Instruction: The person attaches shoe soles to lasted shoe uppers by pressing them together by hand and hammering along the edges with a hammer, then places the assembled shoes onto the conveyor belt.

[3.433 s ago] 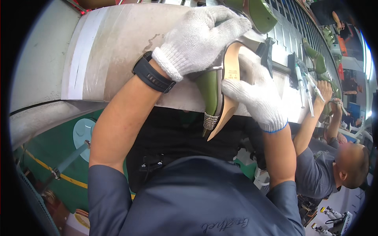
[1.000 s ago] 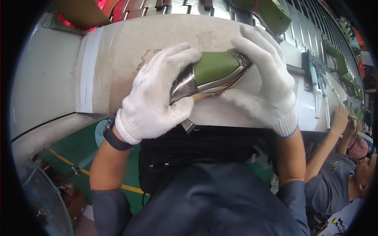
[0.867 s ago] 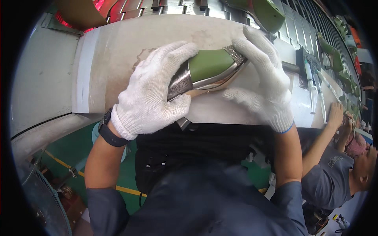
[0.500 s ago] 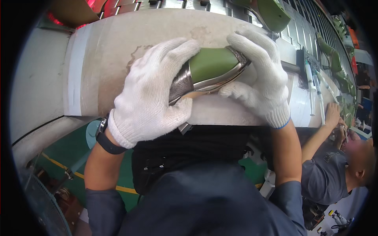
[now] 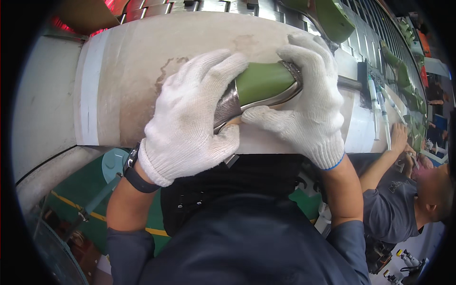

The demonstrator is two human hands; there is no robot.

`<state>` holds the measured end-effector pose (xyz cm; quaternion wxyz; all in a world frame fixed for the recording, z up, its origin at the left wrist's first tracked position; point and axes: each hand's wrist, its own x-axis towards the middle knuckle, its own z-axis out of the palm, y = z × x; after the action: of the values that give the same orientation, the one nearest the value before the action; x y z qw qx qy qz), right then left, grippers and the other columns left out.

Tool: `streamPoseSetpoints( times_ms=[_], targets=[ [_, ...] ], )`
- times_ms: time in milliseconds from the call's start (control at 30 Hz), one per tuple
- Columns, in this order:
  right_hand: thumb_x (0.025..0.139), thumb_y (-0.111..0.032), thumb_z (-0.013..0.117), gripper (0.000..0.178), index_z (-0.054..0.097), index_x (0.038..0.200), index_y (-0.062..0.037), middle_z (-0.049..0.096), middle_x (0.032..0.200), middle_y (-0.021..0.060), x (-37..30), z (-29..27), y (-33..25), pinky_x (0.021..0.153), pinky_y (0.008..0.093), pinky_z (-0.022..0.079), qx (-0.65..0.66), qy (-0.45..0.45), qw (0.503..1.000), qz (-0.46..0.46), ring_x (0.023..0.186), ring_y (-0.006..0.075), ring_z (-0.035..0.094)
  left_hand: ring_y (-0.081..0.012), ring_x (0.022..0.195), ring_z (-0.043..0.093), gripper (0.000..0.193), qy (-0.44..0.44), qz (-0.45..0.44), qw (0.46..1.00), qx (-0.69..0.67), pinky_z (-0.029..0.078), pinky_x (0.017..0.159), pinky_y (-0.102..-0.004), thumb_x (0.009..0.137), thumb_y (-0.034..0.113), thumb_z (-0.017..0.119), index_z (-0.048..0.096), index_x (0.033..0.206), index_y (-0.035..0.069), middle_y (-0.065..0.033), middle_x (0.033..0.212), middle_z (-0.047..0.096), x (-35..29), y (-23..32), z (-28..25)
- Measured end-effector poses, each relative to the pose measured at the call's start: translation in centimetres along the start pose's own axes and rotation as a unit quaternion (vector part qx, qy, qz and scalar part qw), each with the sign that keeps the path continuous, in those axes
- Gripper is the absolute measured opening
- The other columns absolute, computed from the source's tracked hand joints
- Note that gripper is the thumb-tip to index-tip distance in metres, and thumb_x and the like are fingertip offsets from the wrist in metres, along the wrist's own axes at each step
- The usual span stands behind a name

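Note:
Both my hands wear white knit gloves and hold one green shoe [image 5: 263,85] with a silver textured toe part and a studded trim. My left hand [image 5: 192,118] wraps over the silver end, and my right hand [image 5: 308,104] grips the green end from the right, thumb under the sole edge. The shoe lies sideways just above the front edge of a beige worktable [image 5: 142,80]. A black watch [image 5: 137,173] sits on my left wrist.
More green shoes [image 5: 332,19] rest on a slatted conveyor at the back and along the right. Syringe-like tools [image 5: 380,109] lie on the table's right part. A person in a grey shirt [image 5: 394,199] works at the right. Green floor shows below.
Earlier the shoe stood upright with its tan sole showing; since then it was turned sideways, and both hands stay closed over it with only slight shifts.

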<state>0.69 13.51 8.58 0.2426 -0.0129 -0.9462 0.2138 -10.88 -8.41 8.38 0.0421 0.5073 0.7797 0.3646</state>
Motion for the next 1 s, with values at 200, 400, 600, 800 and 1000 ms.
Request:
streamPoseSetpoints(
  times_ms=[200, 400, 600, 800, 1000],
  targets=[
    [0.054, -0.046, 0.108, 0.097, 0.070, 0.132, -0.0028, 0.065, 0.146, 0.0257, 1.4, -0.5, -2.1, 0.122, 0.0577, 0.047, -0.100, -0.004, 0.995, -0.026, 0.142, 0.0499, 0.058, -0.0477, 0.131, 0.064, 0.077, 0.041, 0.044, 0.998, 0.012, 0.052, 0.112, -0.0536, 0.073, 0.008, 0.076, 0.061, 0.149, 0.005, -0.0250, 0.142, 0.066, 0.4, 0.1, 0.6],
    [0.080, -0.026, 0.096, 0.068, 0.069, 0.139, -0.0039, 0.062, 0.150, 0.0280, -0.4, -2.8, 1.6, 0.117, 0.0496, 0.053, 0.079, 0.080, 0.994, 0.002, 0.140, 0.0450, 0.062, -0.0519, 0.142, 0.055, 0.085, -0.003, -0.013, 0.999, 0.030, 0.043, 0.121, -0.0576, 0.079, 0.014, 0.079, 0.051, 0.158, 0.000, -0.0317, 0.151, 0.057, -1.3, 1.7, 0.8],
    [0.095, 0.006, 0.064, 0.044, 0.070, 0.137, -0.0039, 0.072, 0.134, 0.0209, -5.6, -7.5, 6.9, 0.110, 0.0478, 0.055, -0.029, 0.023, 0.993, 0.116, 0.124, 0.0409, 0.069, -0.0389, 0.142, 0.061, 0.070, -0.039, -0.051, 0.998, -0.006, 0.043, 0.124, -0.0449, 0.092, 0.012, 0.075, 0.053, 0.157, -0.005, -0.0272, 0.150, 0.062, -0.1, 3.4, 0.2],
    [0.096, 0.007, 0.061, 0.046, 0.071, 0.139, -0.0060, 0.071, 0.133, 0.0216, -5.7, -7.6, 8.1, 0.107, 0.0463, 0.055, -0.052, 0.018, 0.997, 0.046, 0.124, 0.0414, 0.066, -0.0338, 0.127, 0.071, 0.046, -0.058, -0.065, 0.984, -0.155, 0.052, 0.113, -0.0392, 0.105, 0.020, 0.065, 0.066, 0.143, -0.006, -0.0247, 0.134, 0.073, 5.1, 3.1, 1.1],
    [0.094, 0.009, 0.061, 0.052, 0.068, 0.142, -0.0059, 0.070, 0.122, 0.0202, -5.2, -8.1, 8.3, 0.103, 0.0477, 0.055, -0.047, -0.115, 0.990, 0.066, 0.116, 0.0413, 0.068, -0.0157, 0.119, 0.070, 0.047, -0.107, -0.170, 0.915, -0.349, 0.054, 0.107, -0.0312, 0.105, 0.019, 0.068, 0.068, 0.144, -0.008, -0.0130, 0.132, 0.077, 8.7, 3.1, 1.8]
  ],
)
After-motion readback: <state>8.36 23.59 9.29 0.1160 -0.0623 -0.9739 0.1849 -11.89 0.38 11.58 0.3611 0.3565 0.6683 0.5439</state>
